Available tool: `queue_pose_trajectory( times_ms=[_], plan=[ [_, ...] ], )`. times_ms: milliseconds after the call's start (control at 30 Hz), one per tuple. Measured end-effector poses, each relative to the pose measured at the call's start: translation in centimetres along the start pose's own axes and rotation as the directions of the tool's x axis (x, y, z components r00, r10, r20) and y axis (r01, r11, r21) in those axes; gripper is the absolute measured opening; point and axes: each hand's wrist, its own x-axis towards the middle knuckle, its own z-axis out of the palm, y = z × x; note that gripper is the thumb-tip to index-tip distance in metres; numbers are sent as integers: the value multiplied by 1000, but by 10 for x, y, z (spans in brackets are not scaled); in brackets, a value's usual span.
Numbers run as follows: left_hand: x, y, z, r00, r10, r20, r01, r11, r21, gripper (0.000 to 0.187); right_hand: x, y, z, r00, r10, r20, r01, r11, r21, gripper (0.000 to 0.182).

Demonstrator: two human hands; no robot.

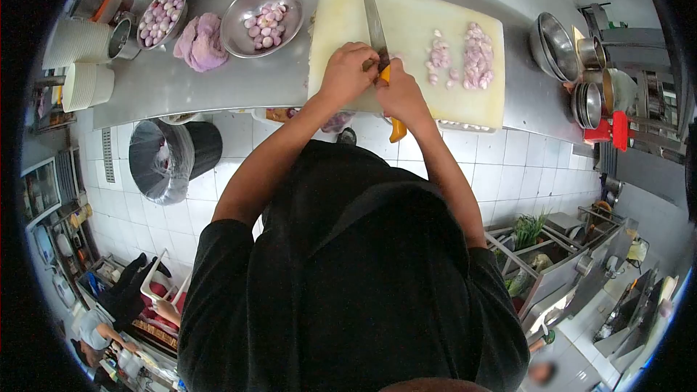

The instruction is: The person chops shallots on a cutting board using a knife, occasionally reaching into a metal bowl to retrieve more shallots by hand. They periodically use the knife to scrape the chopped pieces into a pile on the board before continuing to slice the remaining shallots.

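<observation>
My right hand (401, 91) is wrapped around the yellow handle (398, 129) of a kitchen knife, whose long blade (372, 11) points away from me over the white cutting board (337, 14). Close against the blade's base is my left hand (350, 72), its fingers bent and pinched together. A small brownish bit shows at its fingertips, too small to name. To the right on the board lie two groups of pale purple shallot pieces, a larger pile (478, 58) and a smaller one (439, 54).
Left of the board stand a steel bowl (292, 3) of peeled shallots, a purple cloth (200, 43) and another shallot-filled bowl (163, 18). Steel bowls (555, 47) sit at the right. A lined black bin (149, 167) stands on the floor. Another person (102, 327) is at lower left.
</observation>
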Motion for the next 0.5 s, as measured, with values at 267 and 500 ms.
queue_pose_trajectory(
  times_ms=[267, 500],
  plan=[
    [4, 0, -3, 1000, -1, 26, 0, 999, 54, 16, 2, 13, 8, 997, -48, -55, 46, 998, -40, 29],
    [6, -2, -5, 997, -36, 72, 38, 999, -18, 18, 3, 8, 7, 1000, -24, -17, 25, 1000, 17, 39]
  ],
)
